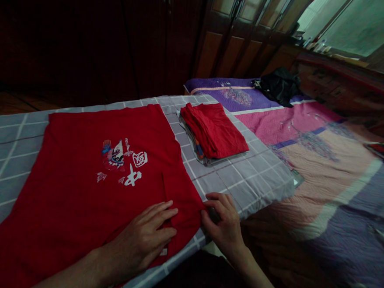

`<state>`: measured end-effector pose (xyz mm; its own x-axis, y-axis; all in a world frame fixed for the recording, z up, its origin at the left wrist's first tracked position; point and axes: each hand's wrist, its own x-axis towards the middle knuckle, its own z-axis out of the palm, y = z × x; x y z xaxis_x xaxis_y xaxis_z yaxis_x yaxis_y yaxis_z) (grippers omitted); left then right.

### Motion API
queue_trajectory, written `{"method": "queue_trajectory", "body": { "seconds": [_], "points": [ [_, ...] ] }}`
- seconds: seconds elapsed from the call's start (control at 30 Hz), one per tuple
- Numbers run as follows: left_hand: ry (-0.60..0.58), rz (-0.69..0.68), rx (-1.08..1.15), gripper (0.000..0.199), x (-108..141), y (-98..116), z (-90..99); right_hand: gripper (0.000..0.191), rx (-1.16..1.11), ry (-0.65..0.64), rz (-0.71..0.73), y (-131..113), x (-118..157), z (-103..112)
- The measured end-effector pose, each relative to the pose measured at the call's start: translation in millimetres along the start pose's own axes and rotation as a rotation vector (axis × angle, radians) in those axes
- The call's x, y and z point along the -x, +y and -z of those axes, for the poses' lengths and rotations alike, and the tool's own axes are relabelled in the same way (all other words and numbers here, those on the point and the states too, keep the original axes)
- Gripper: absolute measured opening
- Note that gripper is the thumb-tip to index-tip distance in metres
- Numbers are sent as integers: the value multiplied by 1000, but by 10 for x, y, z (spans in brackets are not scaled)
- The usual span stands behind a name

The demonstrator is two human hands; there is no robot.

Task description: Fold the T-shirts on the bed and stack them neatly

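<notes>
A red T-shirt (77, 188) with white lettering and a colourful printed figure lies spread on a grey checked cloth (258, 179). On its near right part, my left hand (146, 230) rests with fingers stretched out over the fabric, beside a fold. My right hand (223, 216) pinches the shirt's right edge between thumb and fingers. A small pale label (164, 251) shows just below my left fingers. Farther back, a folded red garment (217, 130) lies on top of a small stack of other folded cloth.
To the right is a bed with a purple, pink and peach quilt (278, 128). A black heap of cloth (278, 84) lies on it. Dark wooden wardrobes (146, 44) line the back. Small items stand on the windowsill (342, 58) at upper right.
</notes>
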<state>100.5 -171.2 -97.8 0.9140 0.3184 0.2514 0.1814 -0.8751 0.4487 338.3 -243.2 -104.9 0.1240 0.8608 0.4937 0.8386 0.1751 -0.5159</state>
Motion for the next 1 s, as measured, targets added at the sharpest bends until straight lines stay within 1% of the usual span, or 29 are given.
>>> {"method": "queue_trajectory", "body": {
  "seconds": [0.07, 0.17, 0.23, 0.37, 0.47, 0.5, 0.6, 0.63, 0.7, 0.77, 0.87, 1.0],
  "points": [
    [-6, -6, -10, 33, 9, 9, 3, 12, -23, 26, -21, 19, -3, -11],
    [-9, -26, -54, 43, 26, 14, -28, 11, -80, 47, -67, 47, -10, -13],
    [-3, -34, -92, 48, 30, 11, -60, 10, -114, 41, -106, 60, -15, -7],
    [23, -47, -122, 50, 13, 2, -82, 10, -136, 10, -162, 67, -21, 12],
    [75, -28, -86, 49, -2, -4, -52, 6, -104, -4, -140, 31, -10, 21],
    [105, -8, -64, 49, -4, -4, -39, 10, -86, -12, -120, 6, -3, 18],
    [178, 41, 6, 50, -3, 7, -8, 36, -16, -46, -38, -98, 11, -21],
    [188, 43, 24, 50, -2, 14, 0, 42, 13, -56, -14, -133, 9, -44],
    [192, 39, 48, 51, 0, 29, 10, 46, 66, -58, 27, -181, -12, -93],
    [183, 23, 52, 52, 5, 39, 14, 48, 111, -44, 53, -186, -45, -126],
    [132, -8, 22, 53, 16, 37, 13, 49, 170, -6, 82, -115, -72, -113],
    [-8, -73, -35, 52, 15, 39, 25, 39, 211, -5, 122, 29, 15, -19]
  ]
}}
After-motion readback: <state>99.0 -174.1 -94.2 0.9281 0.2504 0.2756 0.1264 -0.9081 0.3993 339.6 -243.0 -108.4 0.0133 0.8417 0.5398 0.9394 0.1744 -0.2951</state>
